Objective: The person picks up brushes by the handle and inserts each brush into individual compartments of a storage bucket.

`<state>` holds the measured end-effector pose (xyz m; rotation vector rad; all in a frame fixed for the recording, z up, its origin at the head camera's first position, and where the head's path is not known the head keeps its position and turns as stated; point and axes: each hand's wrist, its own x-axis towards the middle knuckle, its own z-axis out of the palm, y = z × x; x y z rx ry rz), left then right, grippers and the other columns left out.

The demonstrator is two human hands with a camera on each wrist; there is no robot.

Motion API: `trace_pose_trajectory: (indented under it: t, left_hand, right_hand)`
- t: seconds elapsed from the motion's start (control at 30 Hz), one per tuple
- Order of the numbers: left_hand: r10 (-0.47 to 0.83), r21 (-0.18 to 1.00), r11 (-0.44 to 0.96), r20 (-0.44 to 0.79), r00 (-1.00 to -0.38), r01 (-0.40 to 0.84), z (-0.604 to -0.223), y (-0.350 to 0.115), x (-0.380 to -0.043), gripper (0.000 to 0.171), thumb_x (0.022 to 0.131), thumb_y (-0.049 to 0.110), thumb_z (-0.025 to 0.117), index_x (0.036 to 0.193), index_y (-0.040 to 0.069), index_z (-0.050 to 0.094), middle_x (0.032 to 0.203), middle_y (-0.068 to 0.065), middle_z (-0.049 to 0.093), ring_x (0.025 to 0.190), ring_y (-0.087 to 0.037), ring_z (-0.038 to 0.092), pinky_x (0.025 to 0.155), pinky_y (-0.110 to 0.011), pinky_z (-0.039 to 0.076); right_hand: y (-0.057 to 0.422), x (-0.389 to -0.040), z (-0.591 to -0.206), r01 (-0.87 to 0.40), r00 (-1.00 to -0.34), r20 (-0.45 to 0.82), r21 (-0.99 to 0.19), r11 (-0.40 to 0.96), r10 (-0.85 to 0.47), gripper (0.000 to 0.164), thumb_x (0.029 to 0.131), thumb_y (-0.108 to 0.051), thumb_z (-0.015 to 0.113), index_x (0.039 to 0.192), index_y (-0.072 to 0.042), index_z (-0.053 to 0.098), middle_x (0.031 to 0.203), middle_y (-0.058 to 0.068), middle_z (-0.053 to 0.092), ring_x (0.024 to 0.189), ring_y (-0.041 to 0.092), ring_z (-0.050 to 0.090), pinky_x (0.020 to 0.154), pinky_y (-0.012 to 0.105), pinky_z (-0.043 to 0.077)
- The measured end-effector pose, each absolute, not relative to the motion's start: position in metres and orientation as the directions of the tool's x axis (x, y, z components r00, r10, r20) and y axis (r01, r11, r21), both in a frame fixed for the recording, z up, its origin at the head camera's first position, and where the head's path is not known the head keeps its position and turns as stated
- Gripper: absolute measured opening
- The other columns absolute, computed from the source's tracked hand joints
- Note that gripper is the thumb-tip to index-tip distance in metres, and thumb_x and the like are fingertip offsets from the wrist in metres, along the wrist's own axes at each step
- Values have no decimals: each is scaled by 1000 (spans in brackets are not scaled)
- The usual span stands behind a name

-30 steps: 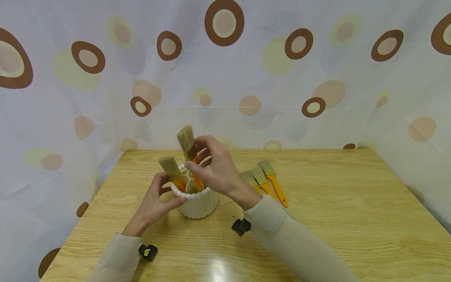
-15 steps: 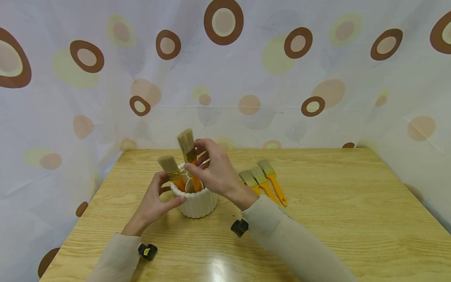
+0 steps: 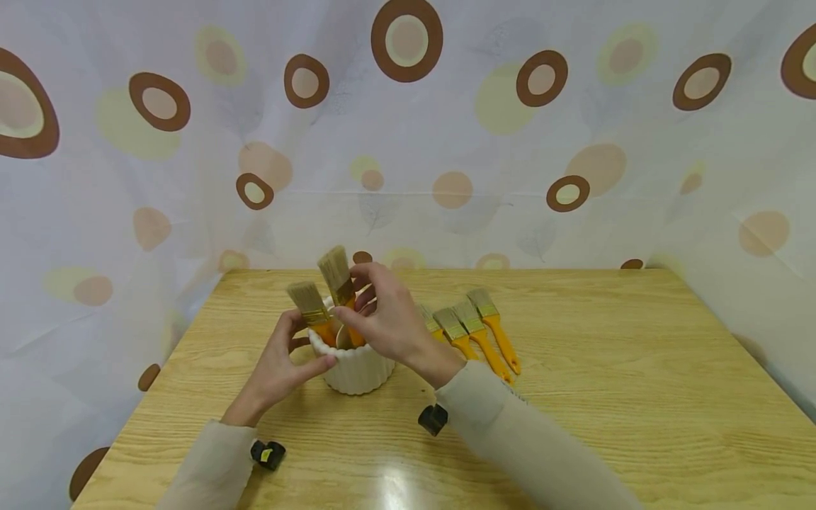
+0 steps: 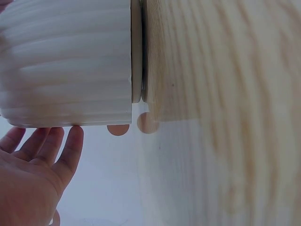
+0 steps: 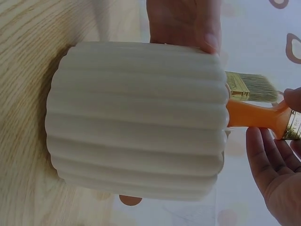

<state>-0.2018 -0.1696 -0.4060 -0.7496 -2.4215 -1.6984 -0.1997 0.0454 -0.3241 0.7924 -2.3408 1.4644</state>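
Observation:
A white ribbed pot (image 3: pixel 360 372) stands on the wooden table. My left hand (image 3: pixel 275 365) holds it at the left, thumb at the front near the scalloped rim; the left wrist view shows fingertips (image 4: pixel 75 136) against the ribbed wall. One paintbrush (image 3: pixel 307 301) leans inside the pot, bristles up. My right hand (image 3: pixel 394 319) pinches a second paintbrush (image 3: pixel 336 270) near its metal band, bristles up. In the right wrist view its orange handle (image 5: pixel 251 114) reaches down past the rim, and the lower end is hidden inside the pot.
Several more paintbrushes (image 3: pixel 487 319) with orange handles lie on the table (image 3: pixel 612 382) right of the pot, partly hidden behind my right hand and sleeve. A patterned curtain (image 3: pixel 408 142) hangs behind and beside the table.
My right hand has lowered the paintbrush, so its bristles stand lower above the pot and more of the lying brushes shows. The left hand, the pot and the leaning brush have stayed put.

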Motion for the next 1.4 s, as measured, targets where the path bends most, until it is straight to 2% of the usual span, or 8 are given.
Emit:
trace_pose_trajectory:
  t: [0.33, 0.57, 0.93, 1.27, 1.4]
  left_hand:
    - [337, 858, 268, 343, -877, 439, -407, -170, -202, 70, 81, 11, 76, 136, 7, 34, 138, -4, 40, 128, -24, 40, 99, -50, 39]
    - [338, 857, 271, 342, -877, 439, -407, -170, -202, 71, 81, 11, 77, 137, 8, 34, 137, -4, 40, 127, -23, 40, 99, -49, 40]
    - [340, 855, 274, 342, -876, 440, -407, -170, -201, 71, 82, 12, 76, 138, 9, 33, 139, -4, 39, 128, -23, 39, 99, -47, 39]
    - [337, 854, 277, 343, -877, 441, -407, -170, -201, 70, 82, 11, 76, 137, 8, 34, 138, -4, 39, 129, -23, 39, 99, -45, 40]
    - [338, 855, 277, 339, -878, 438, -407, -169, -201, 70, 82, 12, 76, 137, 8, 34, 138, -4, 39, 129, -23, 39, 99, -45, 40]
  right_hand:
    - [44, -198, -334, -597, -800, 509, -725, 344, -317, 47, 84, -14, 74, 124, -7, 50, 102, 2, 56, 77, 11, 58, 68, 21, 53]
    - [44, -197, -337, -586, -808, 496, -732, 348, -319, 45, 84, -16, 73, 122, -9, 50, 101, 0, 55, 78, 12, 58, 70, 23, 54]
    - [44, -194, -338, -574, -817, 484, -726, 378, -312, 43, 84, -17, 74, 119, -10, 51, 100, -1, 54, 78, 12, 56, 69, 21, 53]
    - [44, -193, -344, -584, -811, 490, -698, 413, -319, 43, 83, -18, 74, 119, -9, 52, 97, 1, 54, 78, 16, 55, 69, 30, 54]
    - [44, -193, -345, -578, -816, 482, -689, 438, -317, 41, 83, -19, 75, 117, -10, 52, 97, 1, 54, 77, 17, 55, 67, 26, 51]
